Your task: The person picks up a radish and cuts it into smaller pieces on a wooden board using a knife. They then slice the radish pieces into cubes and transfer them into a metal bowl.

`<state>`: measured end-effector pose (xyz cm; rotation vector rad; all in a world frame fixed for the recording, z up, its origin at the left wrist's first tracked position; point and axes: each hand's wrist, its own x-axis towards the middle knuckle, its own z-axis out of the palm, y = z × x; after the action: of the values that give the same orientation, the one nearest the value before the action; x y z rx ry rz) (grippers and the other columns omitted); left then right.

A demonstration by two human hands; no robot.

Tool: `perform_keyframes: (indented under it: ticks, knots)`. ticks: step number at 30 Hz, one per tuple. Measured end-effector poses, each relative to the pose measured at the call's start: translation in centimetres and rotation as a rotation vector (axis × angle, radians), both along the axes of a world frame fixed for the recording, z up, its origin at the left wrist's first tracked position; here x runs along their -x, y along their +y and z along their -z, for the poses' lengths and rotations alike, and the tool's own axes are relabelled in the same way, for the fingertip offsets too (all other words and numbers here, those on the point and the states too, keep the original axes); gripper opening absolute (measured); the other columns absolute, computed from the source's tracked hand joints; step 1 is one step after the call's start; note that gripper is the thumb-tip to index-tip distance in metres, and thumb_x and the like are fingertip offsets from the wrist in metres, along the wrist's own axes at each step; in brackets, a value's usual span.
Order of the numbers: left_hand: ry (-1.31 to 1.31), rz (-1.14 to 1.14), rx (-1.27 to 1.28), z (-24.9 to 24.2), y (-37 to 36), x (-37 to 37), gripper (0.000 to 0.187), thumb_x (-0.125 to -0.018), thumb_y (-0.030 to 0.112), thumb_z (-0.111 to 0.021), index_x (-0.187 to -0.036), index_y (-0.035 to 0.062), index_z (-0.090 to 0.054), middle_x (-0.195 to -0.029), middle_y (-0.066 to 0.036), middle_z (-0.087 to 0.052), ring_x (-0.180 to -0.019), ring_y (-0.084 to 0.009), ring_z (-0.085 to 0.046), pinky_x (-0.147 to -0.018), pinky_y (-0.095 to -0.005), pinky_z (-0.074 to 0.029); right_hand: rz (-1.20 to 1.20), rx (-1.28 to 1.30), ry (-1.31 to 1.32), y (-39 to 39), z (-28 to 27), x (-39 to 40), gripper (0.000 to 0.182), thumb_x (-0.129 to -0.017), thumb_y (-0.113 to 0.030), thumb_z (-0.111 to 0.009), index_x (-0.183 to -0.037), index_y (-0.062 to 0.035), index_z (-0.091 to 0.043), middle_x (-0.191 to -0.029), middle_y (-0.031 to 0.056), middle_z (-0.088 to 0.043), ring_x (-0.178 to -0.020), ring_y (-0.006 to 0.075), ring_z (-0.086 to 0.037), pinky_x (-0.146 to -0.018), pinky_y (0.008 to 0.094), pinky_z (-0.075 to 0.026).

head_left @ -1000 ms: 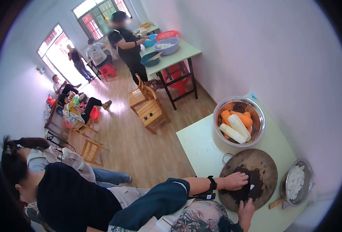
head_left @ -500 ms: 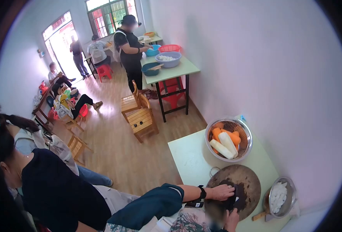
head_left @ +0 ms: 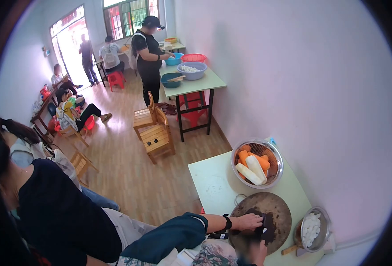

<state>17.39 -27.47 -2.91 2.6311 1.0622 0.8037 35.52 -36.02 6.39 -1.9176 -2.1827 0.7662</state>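
My left hand (head_left: 249,221), with a black band at the wrist, rests on the round wooden chopping board (head_left: 279,210). Its fingers are bent down together, and whatever lies beneath them is hidden. Closer to me, my right hand (head_left: 261,253) is closed round what looks like the handle of a knife (head_left: 262,228). The dark blade stands beside the left fingertips, with a small white patch showing on or against it. A wide dark, wet-looking stain covers the board's middle.
Behind the board sits a metal bowl (head_left: 279,177) with peeled carrots (head_left: 259,160) and white radishes (head_left: 256,168). At right, a bowl of white pieces (head_left: 311,229) stands by a wooden handle (head_left: 289,250). A person in a dark top (head_left: 58,213) is close at left; wooden chairs (head_left: 154,137) stand beyond.
My view has shifted slightly, so the table and board appear a little lower and further left. Both hands keep nearly the same places on the board.
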Motion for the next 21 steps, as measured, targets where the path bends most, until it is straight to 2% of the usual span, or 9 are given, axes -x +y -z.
perform_keyframes:
  ticks: [10, 21]
  knots:
    - [-0.028, 0.002, -0.029, -0.1, -0.1, 0.0, 0.035, -0.071, 0.018, -0.067, -0.101, 0.0074, -0.054, -0.103, -0.011, -0.051, -0.093, -0.0264, -0.053, -0.074, -0.0368, -0.043, 0.022, 0.016, -0.024, -0.1, -0.3, 0.3, 0.032, -0.089, -0.026, -0.061, -0.096, 0.0028, -0.050, -0.084, 0.0322, -0.060, -0.082, 0.0512, -0.057, -0.068, 0.0528, -0.045]
    - [-0.034, -0.018, -0.039, -0.1, -0.1, -0.1, 0.032, -0.070, 0.018, -0.067, -0.098, 0.0076, -0.055, -0.100, -0.011, -0.052, -0.091, -0.0263, -0.053, -0.072, -0.0368, -0.044, -0.003, -0.026, 0.049, -0.2, 0.7, -0.3, 0.028, -0.089, -0.023, -0.062, -0.095, 0.0011, -0.050, -0.079, 0.0302, -0.060, -0.078, 0.0504, -0.056, -0.066, 0.0527, -0.044]
